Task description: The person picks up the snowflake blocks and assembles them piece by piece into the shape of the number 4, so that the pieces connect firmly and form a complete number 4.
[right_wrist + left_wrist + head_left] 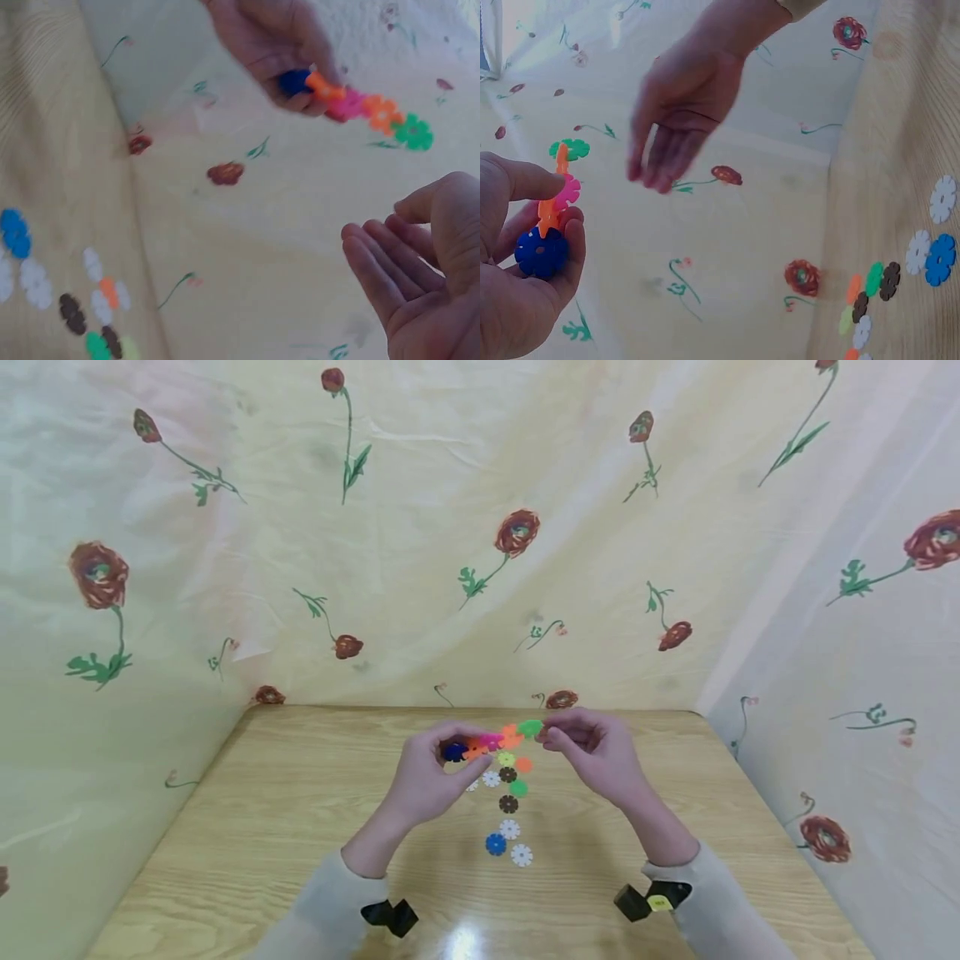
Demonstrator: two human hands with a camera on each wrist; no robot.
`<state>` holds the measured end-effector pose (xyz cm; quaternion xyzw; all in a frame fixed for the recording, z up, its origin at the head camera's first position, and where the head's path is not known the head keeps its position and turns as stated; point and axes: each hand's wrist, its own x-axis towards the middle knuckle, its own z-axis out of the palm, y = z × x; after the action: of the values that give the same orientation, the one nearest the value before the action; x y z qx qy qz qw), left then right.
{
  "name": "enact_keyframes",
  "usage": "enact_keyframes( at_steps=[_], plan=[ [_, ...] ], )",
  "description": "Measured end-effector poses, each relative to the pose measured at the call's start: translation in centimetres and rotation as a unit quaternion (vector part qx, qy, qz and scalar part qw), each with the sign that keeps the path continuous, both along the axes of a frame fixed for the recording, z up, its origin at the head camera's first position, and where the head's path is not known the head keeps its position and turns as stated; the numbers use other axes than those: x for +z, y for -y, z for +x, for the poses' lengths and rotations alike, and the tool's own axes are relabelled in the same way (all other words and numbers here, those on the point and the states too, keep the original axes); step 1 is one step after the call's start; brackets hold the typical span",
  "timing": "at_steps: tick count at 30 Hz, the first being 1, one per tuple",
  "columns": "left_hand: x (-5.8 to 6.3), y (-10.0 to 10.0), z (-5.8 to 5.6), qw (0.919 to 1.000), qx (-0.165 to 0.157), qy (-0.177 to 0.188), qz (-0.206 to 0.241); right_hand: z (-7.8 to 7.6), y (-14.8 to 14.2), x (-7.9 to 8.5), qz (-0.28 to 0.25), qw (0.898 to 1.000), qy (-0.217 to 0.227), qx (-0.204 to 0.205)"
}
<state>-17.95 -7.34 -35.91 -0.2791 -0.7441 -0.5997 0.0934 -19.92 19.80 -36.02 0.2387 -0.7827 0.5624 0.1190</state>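
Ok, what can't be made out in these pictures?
Head view: one white disc, partly covered by the left hand.
Head view: any marking on the yellow label, too small to read.
Left wrist view: an orange disc, cut off by the bottom edge.
Right wrist view: the chain of discs, its slots blurred.

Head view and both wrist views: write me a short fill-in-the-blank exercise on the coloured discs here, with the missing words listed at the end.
1. The left grip holds a chain of joined discs, and the end disc nearest the right grip is ____.
2. The chain's opposite end disc is dark ____.
3. Along the chain, the pink disc sits between two ____ discs.
4. On the table, the loose blue disc lies beside two ____ discs.

Missing words: green; blue; orange; white.
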Motion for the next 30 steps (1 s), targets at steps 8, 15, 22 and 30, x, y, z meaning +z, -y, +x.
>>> enact_keyframes(
  at_steps=[8,15,22,30],
  plan=[
    [-0.2,0.1,-0.2,0.9999,0.001,0.012,-0.003,-1.9,-0.3,-4.2,0.106,0.992,0.055,-0.049],
    [-0.2,0.1,-0.1,0.9999,-0.001,0.012,-0.003,-2.5,0.1,-6.4,0.172,0.980,0.072,-0.063],
    [-0.2,0.2,-0.1,1.0000,-0.002,0.006,-0.005,-3.1,0.4,-8.4,0.213,0.973,0.084,-0.042],
    [-0.4,0.2,-0.1,0.9999,-0.013,0.012,0.000,-3.2,0.6,-10.4,0.270,0.956,0.111,-0.016]
  ],
)
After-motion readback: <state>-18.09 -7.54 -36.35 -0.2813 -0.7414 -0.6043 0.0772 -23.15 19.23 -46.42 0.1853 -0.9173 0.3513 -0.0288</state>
